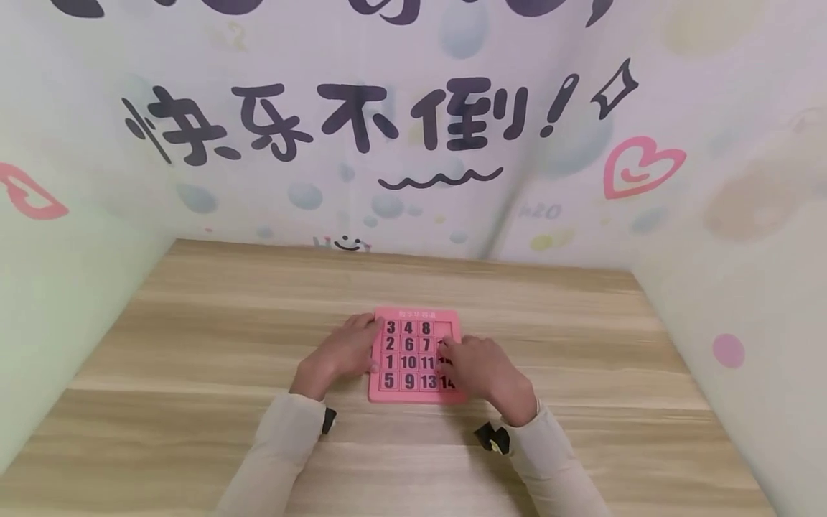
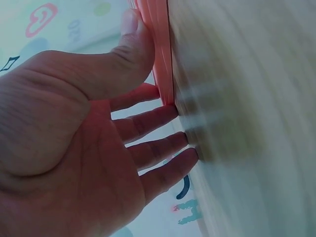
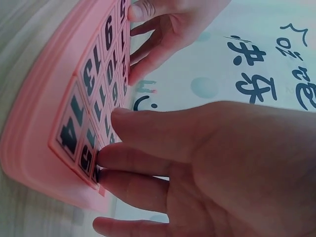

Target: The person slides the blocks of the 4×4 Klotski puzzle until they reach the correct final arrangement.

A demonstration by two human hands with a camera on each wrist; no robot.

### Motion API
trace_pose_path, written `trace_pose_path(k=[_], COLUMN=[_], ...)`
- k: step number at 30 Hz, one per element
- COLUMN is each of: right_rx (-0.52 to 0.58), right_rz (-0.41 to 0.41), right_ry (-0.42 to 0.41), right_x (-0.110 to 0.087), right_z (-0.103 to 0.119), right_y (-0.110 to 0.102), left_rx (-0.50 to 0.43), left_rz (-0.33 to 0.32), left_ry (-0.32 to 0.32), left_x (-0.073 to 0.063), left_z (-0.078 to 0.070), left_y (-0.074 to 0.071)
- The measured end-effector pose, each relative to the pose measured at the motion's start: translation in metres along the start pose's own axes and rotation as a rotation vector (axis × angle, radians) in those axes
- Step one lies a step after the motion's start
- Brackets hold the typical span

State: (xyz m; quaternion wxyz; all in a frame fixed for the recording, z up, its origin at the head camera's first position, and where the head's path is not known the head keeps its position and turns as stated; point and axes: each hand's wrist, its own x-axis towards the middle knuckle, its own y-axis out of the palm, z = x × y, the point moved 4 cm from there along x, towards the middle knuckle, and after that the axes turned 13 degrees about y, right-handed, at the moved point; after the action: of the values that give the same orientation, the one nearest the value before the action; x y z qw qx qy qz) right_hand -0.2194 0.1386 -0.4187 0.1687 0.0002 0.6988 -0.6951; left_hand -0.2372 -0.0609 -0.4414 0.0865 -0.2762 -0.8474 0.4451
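A pink number slide puzzle (image 1: 413, 354) lies flat on the wooden table, its black-numbered tiles in rows and a gap at the top right. My left hand (image 1: 345, 348) rests at the puzzle's left edge. In the left wrist view its thumb (image 2: 132, 37) touches the pink side, while the other fingers stay spread and nearly straight. Over the right column is my right hand (image 1: 481, 366), with fingertips on the tiles below the gap. The right wrist view shows two fingers touching near the 15 tile (image 3: 88, 155); the thumb extends above the neighbouring tiles. Those fingers partly hide the right column.
The wood-grain table (image 1: 194, 431) surrounds the puzzle. Behind it rises a white printed backdrop (image 1: 362, 208) with dark lettering and bubbles, and pale walls stand at both sides. Dark pieces (image 1: 494, 436) show at the sleeve cuffs.
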Motion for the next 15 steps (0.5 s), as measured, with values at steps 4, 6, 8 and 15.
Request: trace_pose_path(k=[4,6,8,15], right_rx=[0.030,0.059,0.076,0.029], right_rz=[-0.024,-0.045,-0.067,-0.068], right_ry=[-0.022,-0.025,-0.025,-0.029], right_x=[0.000,0.003,0.006,0.015], right_z=[0.001,0.003,0.005,0.010], right_y=[0.001,0.004,0.008,0.021], left_rx=[-0.004,-0.008,-0.009,-0.026], left_rz=[-0.001,-0.008,-0.015,-0.021], left_ry=[-0.006,-0.006,0.004,0.002], left_x=[-0.001,-0.001,-0.001,0.000], left_z=[0.000,-0.001,-0.002,-0.001], left_y=[0.001,0.001,0.001,0.001])
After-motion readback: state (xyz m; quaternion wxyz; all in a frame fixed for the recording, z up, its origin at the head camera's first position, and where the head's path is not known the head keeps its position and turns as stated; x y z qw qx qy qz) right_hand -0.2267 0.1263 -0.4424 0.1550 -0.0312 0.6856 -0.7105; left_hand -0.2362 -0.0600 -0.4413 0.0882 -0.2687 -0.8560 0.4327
